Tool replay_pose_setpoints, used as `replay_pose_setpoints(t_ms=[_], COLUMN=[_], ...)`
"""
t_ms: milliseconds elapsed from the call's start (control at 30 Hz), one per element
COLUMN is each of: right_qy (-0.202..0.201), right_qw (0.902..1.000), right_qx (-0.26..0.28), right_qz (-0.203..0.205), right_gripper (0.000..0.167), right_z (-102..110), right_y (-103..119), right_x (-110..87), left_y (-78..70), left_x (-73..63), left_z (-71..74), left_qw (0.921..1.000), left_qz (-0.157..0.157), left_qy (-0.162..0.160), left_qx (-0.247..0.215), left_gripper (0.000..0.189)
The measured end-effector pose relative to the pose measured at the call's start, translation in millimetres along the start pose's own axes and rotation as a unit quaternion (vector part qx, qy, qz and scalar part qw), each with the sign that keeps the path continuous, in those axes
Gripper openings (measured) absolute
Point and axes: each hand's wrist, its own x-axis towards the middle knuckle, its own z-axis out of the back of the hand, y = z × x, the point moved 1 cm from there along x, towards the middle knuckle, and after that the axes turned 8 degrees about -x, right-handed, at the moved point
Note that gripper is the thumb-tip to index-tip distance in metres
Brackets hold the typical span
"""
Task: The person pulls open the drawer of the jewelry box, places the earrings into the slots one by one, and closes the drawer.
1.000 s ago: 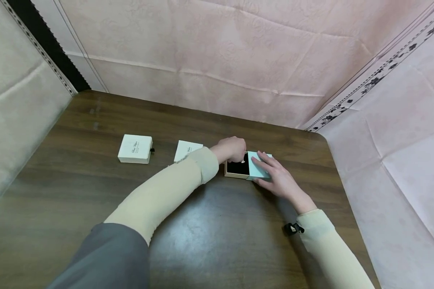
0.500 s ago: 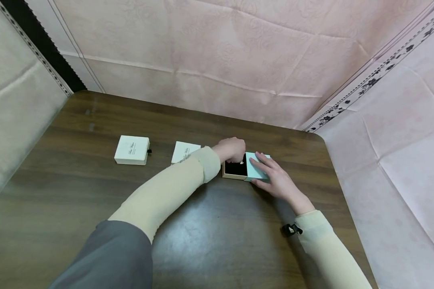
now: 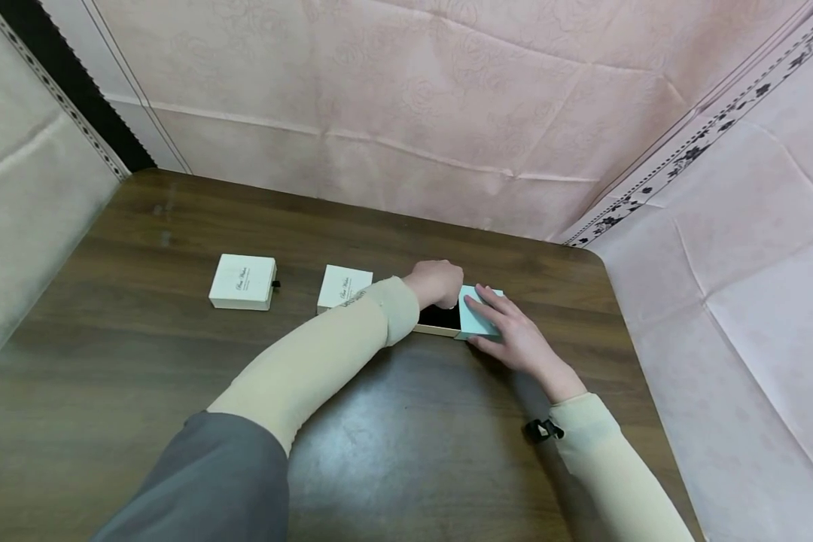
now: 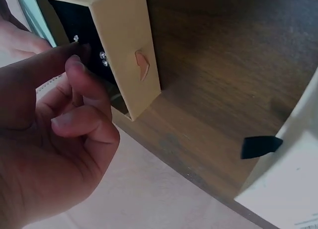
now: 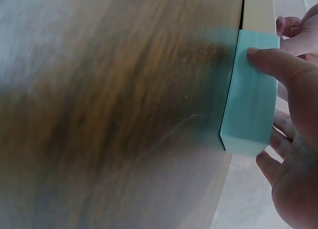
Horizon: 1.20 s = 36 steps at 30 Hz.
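In the head view a jewellery box lies on the table, its cream drawer [image 4: 126, 40] slid out leftward from a teal sleeve [image 5: 248, 100]. The drawer carries a black insert [image 4: 82, 20] with small sparkling stones [image 4: 103, 60] on it, and a copper-coloured pull tab [image 4: 142, 66] at its end. My left hand [image 3: 436, 282] reaches over the drawer, thumb and a fingertip close together at the insert beside the stones; I cannot tell whether they pinch anything. My right hand [image 3: 518, 331] grips the sleeve, thumb on its near side and fingers over the top and far side.
Two white lettered boxes stand farther left on the brown table [image 3: 393, 452]: one white box [image 3: 242, 282] with a black tab, and another white box [image 3: 344, 282] partly behind my left sleeve. Pale cloth [image 3: 379, 90] hangs behind the table's far edge.
My left hand has shifted slightly right over the insert and covers more of the drawer. The right hand keeps its hold on the sleeve; the whole view has drifted a little.
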Motion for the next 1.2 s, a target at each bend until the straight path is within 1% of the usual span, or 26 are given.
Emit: replay_pose_setpoints(t_ms=[133,233,500,667,800,900,1000,1100,1200], right_qy=[-0.001,-0.001,-0.003,-0.002,-0.006,-0.012,-0.015,-0.012,-0.008], right_qw=[1.0000,1.0000,1.0000,1.0000,1.0000,0.9999,0.9999,0.9999,0.9999], right_qx=[-0.001,-0.001,0.000,0.001,0.001,0.001,-0.001,-0.003,-0.004], right_qz=[0.003,0.005,0.008,0.008,0.008,0.008,0.008,0.007,0.005], right_gripper=[0.076,0.076,0.076,0.076,0.076,0.076,0.076,0.075,0.075], right_z=[-0.3,0.3,-0.2,-1.9,-2.0,-0.9,0.3,0.3,0.1], right_y=[0.5,1.1,1.2,1.3,1.3,1.4,1.7,1.6,1.4], right_x=[0.8,0.9,1.6,1.3,0.6,0.1,-0.3,-0.4,-0.5], left_y=[-0.1,0.4,1.3,5.1,11.8,18.7,26.6,35.2,41.7], left_x=[3.2,5.1,6.3,2.4,-7.0,-18.4,-31.8,-43.9,-53.8], left_z=[-3.1,-5.1,-11.9,-13.0,-7.7,-0.5,4.5,3.6,-1.8], left_qw=[0.9998,0.9995,0.9982,0.9981,0.9970,0.9951,0.9936,0.9924,0.9915], left_qz=[0.013,0.017,0.003,-0.010,-0.030,-0.043,-0.050,-0.054,-0.056], left_qy=[-0.004,-0.007,-0.020,-0.037,-0.064,-0.087,-0.101,-0.111,-0.117], left_qx=[0.017,0.027,0.056,0.048,0.033,0.019,0.009,0.002,-0.004], left_gripper=[0.030,0.032,0.034,0.030,0.025,0.026,0.028,0.027,0.028])
